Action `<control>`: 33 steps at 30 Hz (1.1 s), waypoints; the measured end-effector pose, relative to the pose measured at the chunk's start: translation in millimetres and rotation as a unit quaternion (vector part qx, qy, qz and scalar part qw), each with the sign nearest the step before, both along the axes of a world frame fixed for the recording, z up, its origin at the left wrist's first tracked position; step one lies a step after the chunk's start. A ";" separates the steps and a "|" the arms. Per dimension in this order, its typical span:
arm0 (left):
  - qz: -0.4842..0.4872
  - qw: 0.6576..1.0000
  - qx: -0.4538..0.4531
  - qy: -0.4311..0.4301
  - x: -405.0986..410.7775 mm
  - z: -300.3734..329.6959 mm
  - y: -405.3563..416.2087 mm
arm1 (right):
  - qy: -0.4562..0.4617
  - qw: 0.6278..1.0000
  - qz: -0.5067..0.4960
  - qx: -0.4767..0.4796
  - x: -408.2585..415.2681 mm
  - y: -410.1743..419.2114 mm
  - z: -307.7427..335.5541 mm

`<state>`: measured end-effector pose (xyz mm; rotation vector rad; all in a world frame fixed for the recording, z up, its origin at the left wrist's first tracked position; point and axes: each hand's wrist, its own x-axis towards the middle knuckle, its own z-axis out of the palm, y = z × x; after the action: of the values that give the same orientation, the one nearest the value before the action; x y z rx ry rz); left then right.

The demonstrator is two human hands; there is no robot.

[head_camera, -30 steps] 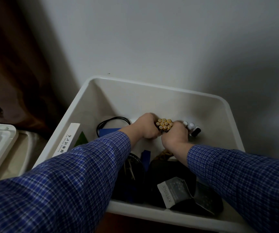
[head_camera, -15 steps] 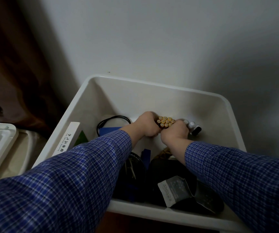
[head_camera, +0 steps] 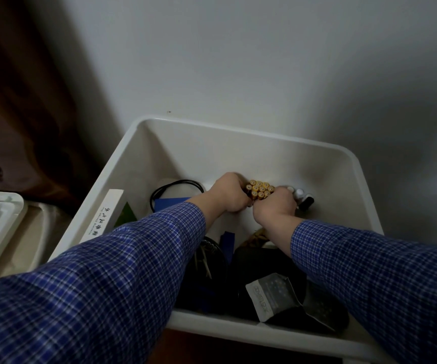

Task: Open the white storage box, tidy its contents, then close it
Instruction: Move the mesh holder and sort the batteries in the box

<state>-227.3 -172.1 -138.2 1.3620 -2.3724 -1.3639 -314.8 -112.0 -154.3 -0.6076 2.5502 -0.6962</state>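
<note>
Inside the open white plastic storage box (head_camera: pixel 143 164), past the dark pouches near its front edge, the left hand (head_camera: pixel 229 194) and right hand (head_camera: pixel 275 206) clamp together on 1 upright bundle of yellow-capped batteries (head_camera: pixel 260 191) standing between them, toward the far wall.

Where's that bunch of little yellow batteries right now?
In the head view the battery bundle stands upright deep in the white storage box, gripped between the left hand and the right hand.

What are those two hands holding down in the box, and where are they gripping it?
A bundle of batteries, standing on end. The left hand and right hand clasp it around its sides, leaving the gold tops showing.
</note>
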 end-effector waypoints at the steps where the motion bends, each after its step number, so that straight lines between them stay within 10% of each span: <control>1: 0.001 1.000 0.002 0.001 0.1 -0.3 0.0 | 0.000 1.000 -0.001 0.001 0.3 0.0 0.1; 22: -0.063 0.994 -0.037 -0.079 3.7 10.6 0.0 | -0.007 0.999 0.041 0.012 4.7 15.6 18.1; 33: -0.060 0.987 -0.009 -0.149 12.5 74.6 -9.5 | -0.027 0.942 0.329 0.069 0.1 39.7 58.1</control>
<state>-214.8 -181.6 -63.6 1.5388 -2.6881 -1.2378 -314.7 -72.2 -96.3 -1.2775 2.1126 -0.2860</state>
